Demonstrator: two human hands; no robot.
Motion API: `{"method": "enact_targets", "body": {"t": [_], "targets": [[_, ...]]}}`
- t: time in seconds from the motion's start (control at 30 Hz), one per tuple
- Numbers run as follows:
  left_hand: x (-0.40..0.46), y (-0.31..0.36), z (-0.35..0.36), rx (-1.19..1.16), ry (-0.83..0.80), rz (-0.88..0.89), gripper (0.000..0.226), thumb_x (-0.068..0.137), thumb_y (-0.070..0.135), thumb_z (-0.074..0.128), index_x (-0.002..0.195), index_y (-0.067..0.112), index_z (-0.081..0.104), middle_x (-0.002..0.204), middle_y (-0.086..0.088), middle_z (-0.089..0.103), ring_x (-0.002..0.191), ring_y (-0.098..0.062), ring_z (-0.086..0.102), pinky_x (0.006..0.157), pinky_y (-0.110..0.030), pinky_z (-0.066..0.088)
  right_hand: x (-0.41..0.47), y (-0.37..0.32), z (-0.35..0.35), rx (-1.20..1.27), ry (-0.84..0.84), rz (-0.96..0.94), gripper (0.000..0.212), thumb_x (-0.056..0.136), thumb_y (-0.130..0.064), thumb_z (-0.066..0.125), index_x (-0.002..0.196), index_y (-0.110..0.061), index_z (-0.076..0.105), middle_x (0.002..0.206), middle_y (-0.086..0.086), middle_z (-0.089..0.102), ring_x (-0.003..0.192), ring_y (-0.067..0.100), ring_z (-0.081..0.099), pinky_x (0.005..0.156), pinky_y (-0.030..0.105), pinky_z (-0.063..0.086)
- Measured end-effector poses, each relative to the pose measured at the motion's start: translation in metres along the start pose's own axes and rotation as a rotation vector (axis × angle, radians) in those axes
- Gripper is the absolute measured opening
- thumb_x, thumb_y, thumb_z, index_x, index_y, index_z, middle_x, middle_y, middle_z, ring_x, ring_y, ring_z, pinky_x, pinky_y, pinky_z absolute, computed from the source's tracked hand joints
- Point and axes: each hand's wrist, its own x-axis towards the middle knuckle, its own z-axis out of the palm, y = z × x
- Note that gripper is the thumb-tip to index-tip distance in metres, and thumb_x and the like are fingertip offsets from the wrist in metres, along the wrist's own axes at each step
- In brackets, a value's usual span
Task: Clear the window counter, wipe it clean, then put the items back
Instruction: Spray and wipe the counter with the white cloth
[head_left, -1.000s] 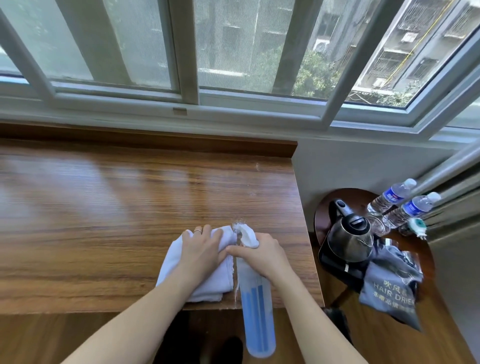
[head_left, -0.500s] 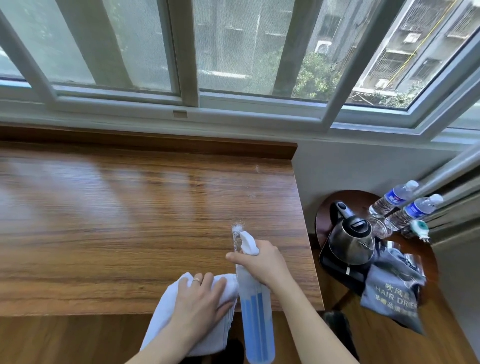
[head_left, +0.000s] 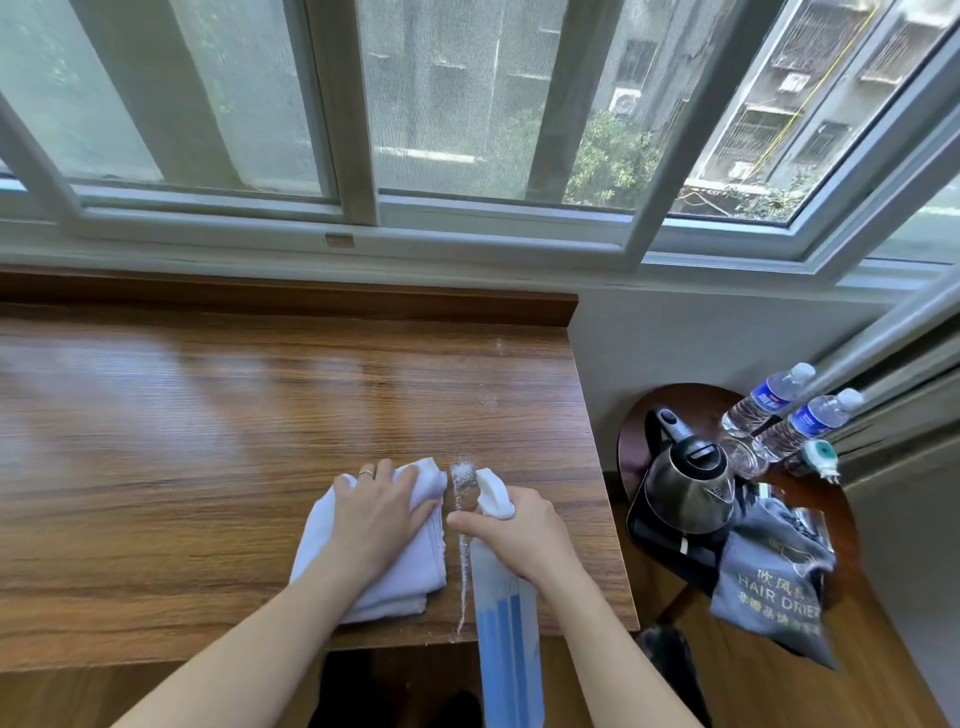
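the desk (head_left: 208, 441) is cleared for wiping. a folded white cloth (head_left: 410, 577) lies at its 5 o'clock edge, pressed flat under the left hand (head_left: 382, 512), fingers straight. at 3 o'clock of it the right hand (head_left: 519, 530), fingers clamped around a spray bottle (head_left: 506, 634), wets the wood ahead.

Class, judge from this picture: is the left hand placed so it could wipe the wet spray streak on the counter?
Probably yes. The left hand presses the white cloth flat beside the streak, nothing lying between them; only the spray bottle in the right hand borders its far side.
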Motion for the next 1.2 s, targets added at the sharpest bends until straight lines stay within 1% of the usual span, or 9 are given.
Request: {"method": "enact_targets", "body": {"t": [0.23, 0.4, 0.53, 0.73, 0.83, 0.93, 1.03, 1.13, 1.2], "targets": [[-0.048, 0.017, 0.001, -0.004, 0.04, 0.084, 0.046, 0.079, 0.06, 0.048, 0.087, 0.018, 0.064, 0.075, -0.007, 0.054, 0.066, -0.03, 0.055, 0.063, -0.042, 0.038, -0.001, -0.002, -0.003, -0.016, -0.01, -0.007, 0.037, 0.075, -0.054, 0.074, 0.075, -0.018, 0.062, 0.068, -0.008, 0.059, 0.065, 0.008, 0.053, 0.06, 0.025, 0.039], [-0.102, 0.04, 0.0, -0.045, 0.033, 0.128, 0.044, 0.071, 0.06, 0.056, 0.086, 0.018, 0.062, 0.074, -0.006, 0.054, 0.065, -0.029, 0.055, 0.061, -0.04, 0.037, 0.001, -0.001, -0.002, -0.011, -0.004, -0.004, 0.047, 0.073, -0.058, 0.075, 0.082, -0.013, 0.066, 0.069, -0.008, 0.061, 0.067, 0.01, 0.055, 0.063, 0.027, 0.041], [-0.113, 0.044, 0.001, -0.08, 0.039, 0.155, 0.047, 0.07, 0.063, 0.058, 0.085, 0.019, 0.064, 0.071, -0.004, 0.051, 0.061, -0.027, 0.051, 0.058, -0.038, 0.036, 0.002, -0.002, 0.0, -0.026, -0.018, -0.008, 0.044, 0.073, -0.058, 0.075, 0.073, -0.018, 0.058, 0.066, -0.008, 0.057, 0.064, 0.01, 0.052, 0.061, 0.027, 0.039], [-0.077, 0.022, 0.0, -0.106, 0.08, 0.074, 0.048, 0.078, 0.065, 0.046, 0.086, 0.022, 0.065, 0.074, -0.004, 0.054, 0.065, -0.029, 0.056, 0.06, -0.04, 0.038, 0.004, -0.005, -0.001, -0.027, -0.023, -0.01, 0.044, 0.073, -0.055, 0.074, 0.075, -0.014, 0.059, 0.067, -0.008, 0.056, 0.065, 0.01, 0.051, 0.061, 0.028, 0.037], [-0.033, 0.0, 0.004, -0.067, 0.066, 0.007, 0.053, 0.076, 0.065, 0.043, 0.091, 0.022, 0.069, 0.076, -0.005, 0.056, 0.066, -0.029, 0.057, 0.058, -0.039, 0.038, 0.004, -0.007, -0.003, -0.023, -0.029, -0.014, 0.038, 0.074, -0.055, 0.074, 0.07, -0.023, 0.054, 0.066, -0.009, 0.055, 0.064, 0.009, 0.05, 0.06, 0.027, 0.037], [0.017, -0.019, 0.0, -0.039, 0.059, -0.044, 0.057, 0.076, 0.065, 0.039, 0.092, 0.02, 0.071, 0.077, -0.008, 0.058, 0.066, -0.03, 0.058, 0.058, -0.04, 0.039, 0.004, -0.011, -0.007, 0.003, -0.037, -0.024, 0.038, 0.076, -0.053, 0.075, 0.075, -0.017, 0.063, 0.068, -0.007, 0.059, 0.066, 0.008, 0.054, 0.063, 0.027, 0.041], [0.057, -0.031, -0.003, 0.002, 0.027, -0.061, 0.056, 0.078, 0.067, 0.041, 0.093, 0.021, 0.07, 0.078, -0.008, 0.058, 0.067, -0.031, 0.06, 0.059, -0.041, 0.041, 0.006, -0.014, -0.008, 0.015, -0.031, -0.026, 0.035, 0.076, -0.053, 0.075, 0.073, -0.021, 0.061, 0.069, -0.007, 0.06, 0.066, 0.008, 0.054, 0.064, 0.027, 0.042], [0.081, -0.032, -0.002, -0.013, -0.072, -0.061, 0.051, 0.08, 0.067, 0.057, 0.105, 0.024, 0.068, 0.09, -0.008, 0.062, 0.083, -0.032, 0.062, 0.068, -0.045, 0.043, 0.011, -0.016, -0.01, 0.019, -0.019, -0.017, 0.039, 0.075, -0.054, 0.076, 0.065, -0.025, 0.053, 0.064, -0.008, 0.057, 0.062, 0.007, 0.052, 0.061, 0.027, 0.04], [0.09, -0.031, 0.006, -0.023, -0.15, -0.071, 0.053, 0.085, 0.068, 0.052, 0.119, 0.029, 0.062, 0.105, -0.006, 0.061, 0.099, -0.031, 0.059, 0.078, -0.046, 0.041, 0.013, -0.017, -0.012, 0.027, -0.01, -0.004, 0.043, 0.075, -0.054, 0.076, 0.061, -0.024, 0.049, 0.06, -0.01, 0.054, 0.059, 0.005, 0.05, 0.06, 0.026, 0.038]]}}
